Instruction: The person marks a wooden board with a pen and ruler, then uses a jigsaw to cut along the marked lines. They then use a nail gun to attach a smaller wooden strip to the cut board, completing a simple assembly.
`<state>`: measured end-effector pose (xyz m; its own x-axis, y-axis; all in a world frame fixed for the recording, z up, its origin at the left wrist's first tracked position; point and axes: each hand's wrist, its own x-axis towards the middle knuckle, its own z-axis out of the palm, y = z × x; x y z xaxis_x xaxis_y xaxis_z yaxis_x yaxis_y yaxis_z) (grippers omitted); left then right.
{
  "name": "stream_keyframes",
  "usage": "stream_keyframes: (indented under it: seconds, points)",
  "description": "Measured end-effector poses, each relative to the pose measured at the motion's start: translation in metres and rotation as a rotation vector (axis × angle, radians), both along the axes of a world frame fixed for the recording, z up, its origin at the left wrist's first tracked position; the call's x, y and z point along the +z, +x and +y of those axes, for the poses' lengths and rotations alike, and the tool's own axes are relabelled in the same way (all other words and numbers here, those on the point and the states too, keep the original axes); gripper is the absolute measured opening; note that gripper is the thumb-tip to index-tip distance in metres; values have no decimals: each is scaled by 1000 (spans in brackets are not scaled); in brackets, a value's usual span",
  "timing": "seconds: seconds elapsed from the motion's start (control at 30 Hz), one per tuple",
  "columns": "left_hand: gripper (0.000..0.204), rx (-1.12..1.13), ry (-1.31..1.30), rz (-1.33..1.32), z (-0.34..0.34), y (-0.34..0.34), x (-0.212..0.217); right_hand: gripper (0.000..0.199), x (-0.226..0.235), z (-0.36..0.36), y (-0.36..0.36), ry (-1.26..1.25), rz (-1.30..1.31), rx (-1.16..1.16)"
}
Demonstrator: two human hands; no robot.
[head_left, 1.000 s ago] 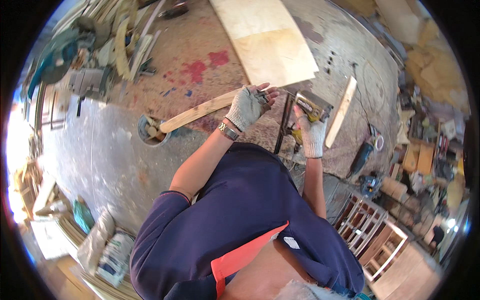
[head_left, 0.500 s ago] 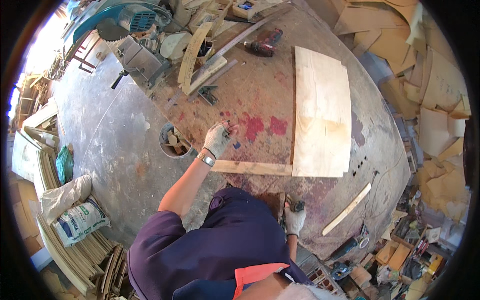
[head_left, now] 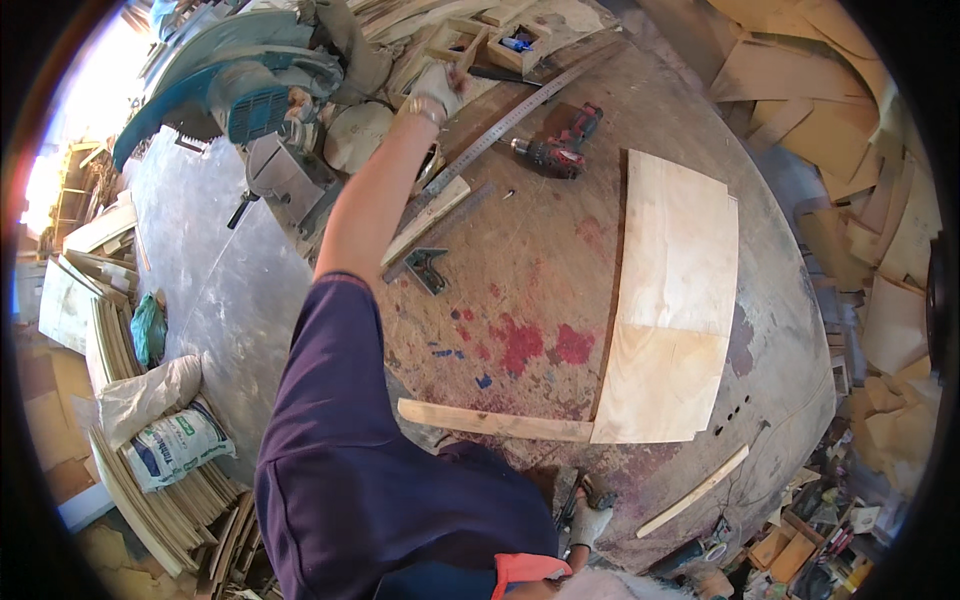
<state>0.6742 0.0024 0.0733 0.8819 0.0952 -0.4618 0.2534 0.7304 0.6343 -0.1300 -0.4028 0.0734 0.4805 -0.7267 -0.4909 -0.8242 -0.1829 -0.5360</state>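
My left hand (head_left: 437, 88), in a pale work glove, is stretched far out at the near side of a small wooden box (head_left: 455, 40). Its fingers are blurred, and whether they grip anything does not show. Close to my body, my right hand (head_left: 590, 524), gloved too, is closed around a dark hand tool (head_left: 598, 497) whose kind I cannot make out. Ahead lies a pale wooden panel (head_left: 672, 300), with a narrow wooden strip (head_left: 495, 421) meeting its near left corner. A small dark clamp-like tool (head_left: 427, 270) rests left of the panel.
A red and black cordless drill (head_left: 560, 150) and a long metal ruler (head_left: 510, 118) lie toward the back. A teal circular saw (head_left: 255, 100) stands far left. At right lie a thin wood strip (head_left: 692, 492) and an angle grinder (head_left: 690, 553). Another small box (head_left: 518, 50) holds blue items.
My left hand has moved from above the strip out to the boxes at the far side. The view has shifted, so the table sits lower. My right hand still grips the dark tool.
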Motion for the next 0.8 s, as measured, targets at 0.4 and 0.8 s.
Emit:
stream_keyframes:
  seconds: [0.4,0.8]
  points:
    - [39,-324,1997,77,86,97,-6,49,0,-23,-3,163,82,-71]
    - [50,-776,2351,47,83,100,-31,72,-11,-34,-20,193,112,-142]
